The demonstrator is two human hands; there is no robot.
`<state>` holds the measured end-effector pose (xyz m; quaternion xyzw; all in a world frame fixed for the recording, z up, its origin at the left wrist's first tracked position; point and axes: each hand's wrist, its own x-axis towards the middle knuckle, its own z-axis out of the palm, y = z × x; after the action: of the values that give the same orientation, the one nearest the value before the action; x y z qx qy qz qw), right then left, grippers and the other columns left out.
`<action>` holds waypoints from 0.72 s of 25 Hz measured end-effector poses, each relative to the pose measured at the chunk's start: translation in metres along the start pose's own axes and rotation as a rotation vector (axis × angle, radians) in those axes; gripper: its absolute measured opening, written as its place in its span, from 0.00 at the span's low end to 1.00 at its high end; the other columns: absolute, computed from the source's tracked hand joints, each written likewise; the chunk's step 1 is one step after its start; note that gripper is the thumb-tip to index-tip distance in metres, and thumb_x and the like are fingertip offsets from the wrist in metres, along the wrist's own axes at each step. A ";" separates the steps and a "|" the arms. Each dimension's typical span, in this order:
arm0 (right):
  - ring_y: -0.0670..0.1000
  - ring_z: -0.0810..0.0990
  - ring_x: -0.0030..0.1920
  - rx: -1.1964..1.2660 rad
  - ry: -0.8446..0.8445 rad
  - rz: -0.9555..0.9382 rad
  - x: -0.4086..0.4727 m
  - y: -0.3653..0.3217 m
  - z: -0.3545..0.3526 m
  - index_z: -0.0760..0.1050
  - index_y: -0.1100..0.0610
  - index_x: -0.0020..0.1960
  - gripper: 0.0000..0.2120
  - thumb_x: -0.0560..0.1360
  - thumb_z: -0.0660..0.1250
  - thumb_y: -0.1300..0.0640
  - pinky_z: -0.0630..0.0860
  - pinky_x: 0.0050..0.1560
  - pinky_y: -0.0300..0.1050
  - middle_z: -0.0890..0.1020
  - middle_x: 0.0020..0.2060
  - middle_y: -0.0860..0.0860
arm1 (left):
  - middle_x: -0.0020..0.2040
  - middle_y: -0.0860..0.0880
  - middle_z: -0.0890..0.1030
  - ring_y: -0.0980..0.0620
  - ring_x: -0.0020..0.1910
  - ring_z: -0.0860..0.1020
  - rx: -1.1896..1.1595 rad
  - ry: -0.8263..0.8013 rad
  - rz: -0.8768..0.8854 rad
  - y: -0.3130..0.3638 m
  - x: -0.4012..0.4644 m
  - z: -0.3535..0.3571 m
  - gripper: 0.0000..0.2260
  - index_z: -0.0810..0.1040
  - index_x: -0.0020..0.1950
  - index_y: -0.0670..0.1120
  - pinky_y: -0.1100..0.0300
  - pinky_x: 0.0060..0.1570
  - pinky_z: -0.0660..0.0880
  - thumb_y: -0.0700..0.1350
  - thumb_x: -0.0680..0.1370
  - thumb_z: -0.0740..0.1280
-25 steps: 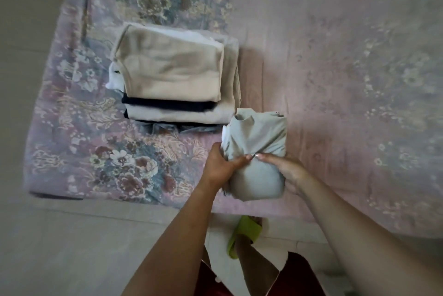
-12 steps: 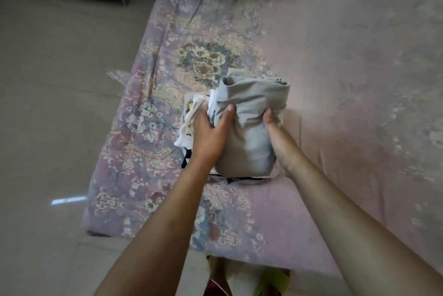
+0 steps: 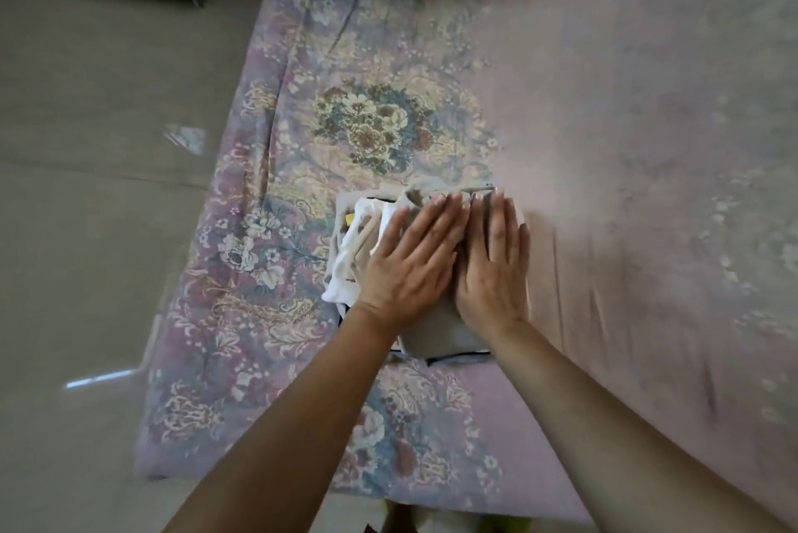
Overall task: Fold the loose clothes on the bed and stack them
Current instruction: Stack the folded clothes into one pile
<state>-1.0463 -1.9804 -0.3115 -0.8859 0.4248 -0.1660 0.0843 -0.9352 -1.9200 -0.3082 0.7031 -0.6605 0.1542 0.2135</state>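
While pressing down, flattening the top of a stack. From left to right: beige tiled floor; floral pink-and-blue bedsheet covering the bed; stack of folded clothes near the bed's near-left edge, white and dark layers peeking out at left. Left hand flat, fingers straight, palm down on folded grey fabric garment topping the stack. Right hand just beside, equally flat, gripping nothing. Likely next: lifting both palms, checking the pile sits square.
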 end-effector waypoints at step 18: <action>0.60 0.51 0.76 -0.002 -0.363 0.273 0.015 0.021 0.042 0.39 0.50 0.75 0.29 0.78 0.45 0.41 0.51 0.71 0.69 0.49 0.77 0.56 | 0.77 0.49 0.58 0.41 0.76 0.51 -0.306 -0.499 -0.376 -0.022 0.017 0.050 0.25 0.59 0.75 0.54 0.30 0.68 0.53 0.54 0.78 0.47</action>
<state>-1.0372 -2.0045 -0.3535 -0.8355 0.5189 0.0096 0.1802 -0.9152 -1.9591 -0.3444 0.7885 -0.5667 -0.1651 0.1729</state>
